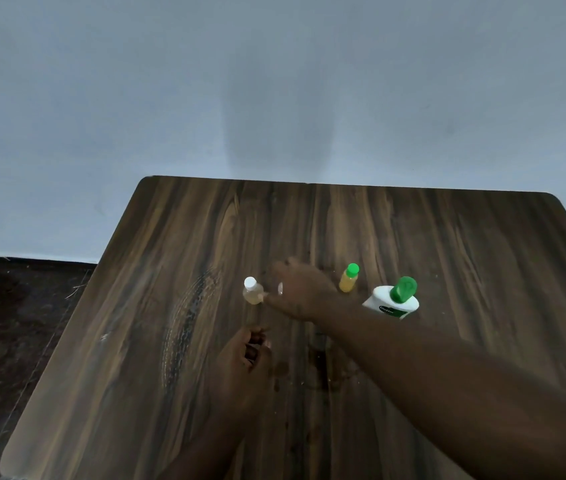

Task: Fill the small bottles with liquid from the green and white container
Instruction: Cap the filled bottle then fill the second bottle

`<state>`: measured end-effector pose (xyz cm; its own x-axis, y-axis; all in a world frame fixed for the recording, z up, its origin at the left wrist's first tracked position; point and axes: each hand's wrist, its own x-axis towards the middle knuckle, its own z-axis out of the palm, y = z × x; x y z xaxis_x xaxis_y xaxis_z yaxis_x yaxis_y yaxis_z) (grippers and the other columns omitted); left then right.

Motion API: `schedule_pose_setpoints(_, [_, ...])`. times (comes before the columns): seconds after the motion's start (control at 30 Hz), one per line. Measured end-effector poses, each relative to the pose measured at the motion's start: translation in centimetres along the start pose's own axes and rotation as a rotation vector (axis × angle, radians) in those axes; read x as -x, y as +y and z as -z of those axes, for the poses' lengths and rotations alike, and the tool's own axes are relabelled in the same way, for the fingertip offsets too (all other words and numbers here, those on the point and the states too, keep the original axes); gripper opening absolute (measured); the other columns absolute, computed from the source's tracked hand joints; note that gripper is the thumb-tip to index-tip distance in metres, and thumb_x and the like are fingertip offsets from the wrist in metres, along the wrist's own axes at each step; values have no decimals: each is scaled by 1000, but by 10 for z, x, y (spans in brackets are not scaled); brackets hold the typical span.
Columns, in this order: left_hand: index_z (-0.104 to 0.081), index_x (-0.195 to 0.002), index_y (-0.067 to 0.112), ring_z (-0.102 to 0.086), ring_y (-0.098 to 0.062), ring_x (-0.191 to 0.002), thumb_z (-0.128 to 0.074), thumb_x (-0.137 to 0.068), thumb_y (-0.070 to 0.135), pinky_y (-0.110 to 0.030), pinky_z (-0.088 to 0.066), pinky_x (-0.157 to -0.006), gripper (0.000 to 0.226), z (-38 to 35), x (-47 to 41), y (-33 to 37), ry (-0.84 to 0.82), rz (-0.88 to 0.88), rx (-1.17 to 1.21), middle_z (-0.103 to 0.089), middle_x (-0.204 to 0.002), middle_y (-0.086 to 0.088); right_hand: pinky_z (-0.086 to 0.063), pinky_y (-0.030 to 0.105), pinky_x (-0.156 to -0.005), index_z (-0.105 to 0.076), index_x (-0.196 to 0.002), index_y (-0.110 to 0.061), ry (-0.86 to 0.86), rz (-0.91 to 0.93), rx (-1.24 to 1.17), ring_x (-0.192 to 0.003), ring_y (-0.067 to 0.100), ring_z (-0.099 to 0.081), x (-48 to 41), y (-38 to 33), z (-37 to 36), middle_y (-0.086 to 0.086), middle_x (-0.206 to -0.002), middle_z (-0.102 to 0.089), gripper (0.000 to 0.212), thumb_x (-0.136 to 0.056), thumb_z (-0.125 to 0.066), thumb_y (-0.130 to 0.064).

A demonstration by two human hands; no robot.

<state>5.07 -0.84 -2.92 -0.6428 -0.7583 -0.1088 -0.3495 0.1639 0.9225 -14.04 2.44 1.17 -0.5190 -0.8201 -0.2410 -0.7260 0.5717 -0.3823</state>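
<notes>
**Reaching for the white-capped bottle: take it low and keep it upright**

The right hand (297, 291) stretches across the counter (448, 244) toward the small bottle with the white cap (252, 291). Its fingertips are at the side of this bottle, maybe touching it; the blur does not let me tell if the fingers are already closed around it. The left hand (245, 358) rests nearer to the person with the fingers curled in; I cannot tell if it holds something.

The second small bottle, with a green cap (348, 278), stands just behind the right wrist and looks full of yellow liquid. The green and white container (392, 299) stands to the right of it, cap on, partly hidden by the forearm.

In my judgement the step in hand is to take the white-capped bottle. It is light and narrow, so a push from the side could tip it. It is better to close thumb and fingers around the body, below the cap, then lift straight up. The forearm passes near the green-capped bottle and the container, so the elbow should stay high when the arm pulls back.
</notes>
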Motion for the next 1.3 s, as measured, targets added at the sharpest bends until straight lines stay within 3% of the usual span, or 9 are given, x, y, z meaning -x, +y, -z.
schedule_pose_setpoints(0.13, [-67,-104,36,-64,-7,-71,-65,-91,9,-41,-58,-66,30,2,-3,5,-28,-39,-47,-69,-85,9,-52,40,-83,-64,-107,-12,103,-37,18,-102,29,-61,10,8,-20,10,-113,-60,18,-93,-55,-18])
schedule_pose_setpoints(0.33, [-49,-141,36,-55,-4,-124,-64,-87,48,-31,-47,-101,57,-10,-3,-7,-226,-269,-373,-56,-137,18,-38,18,-69,-61,-89,-31,258,-127,-373,-82,3,-57,85,22,-27,-13,-89,-64,10,-82,-64,-26])
schedule_pose_setpoints(0.5, [-54,-124,34,-60,1,-97,-57,-86,42,0,-38,-84,39,-30,29,6,-409,-353,-367,-71,-106,16,-59,31,-67,-69,-85,-30,126,-301,-795,-71,5,-68,143,30,-42,-7,-80,-73,15,-74,-72,-20])
schedule_pose_setpoints(0.7, [-52,-101,53,-53,28,-94,-73,-82,48,-5,-42,-82,29,-60,45,12,-622,-327,-361,-54,-100,55,-48,20,-76,-65,-92,-27,162,-26,-550,-87,4,-64,205,63,-15,-13,-91,-68,16,-82,-66,-13])
schedule_pose_setpoints(0.87, [-63,-112,42,-62,13,-100,-81,-78,38,-12,-48,-82,38,-81,53,27,-732,-227,-257,-66,-105,35,-36,-2,-83,-64,-100,-33,307,97,-322,-94,-27,-47,231,83,-5,-24,-97,-63,24,-85,-59,-15])
schedule_pose_setpoints(0.97, [-62,-112,43,-62,15,-101,-81,-79,35,-9,-46,-82,39,-88,58,35,-726,-247,-230,-64,-107,40,-46,3,-75,-61,-103,-54,359,-86,-510,-87,-20,-56,227,90,-19,-37,-98,-59,42,-81,-67,-20])
schedule_pose_setpoints(1.03, [-63,-116,42,-63,11,-103,-79,-79,34,-12,-48,-85,41,-91,61,41,-735,-276,-243,-66,-111,33,-54,22,-73,-64,-87,-44,279,-183,-583,-80,-2,-64,227,101,-21,-19,-89,-67,18,-75,-77,-43])
schedule_pose_setpoints(1.1, [-66,-117,37,-64,8,-103,-78,-77,37,-20,-52,-88,42,-95,62,40,-720,-267,-257,-68,-112,26,-52,32,-70,-62,-75,-29,172,-257,-565,-70,5,-64,228,107,-15,-7,-78,-71,31,-75,-72,-58])
schedule_pose_setpoints(1.3, [-66,-114,37,-63,6,-103,-78,-71,47,-26,-53,-90,46,-109,64,34,-730,-235,-343,-68,-111,21,-50,30,-68,-63,-79,-28,49,-125,-400,-75,5,-62,236,118,9,-10,-80,-67,19,-71,-72,-41])
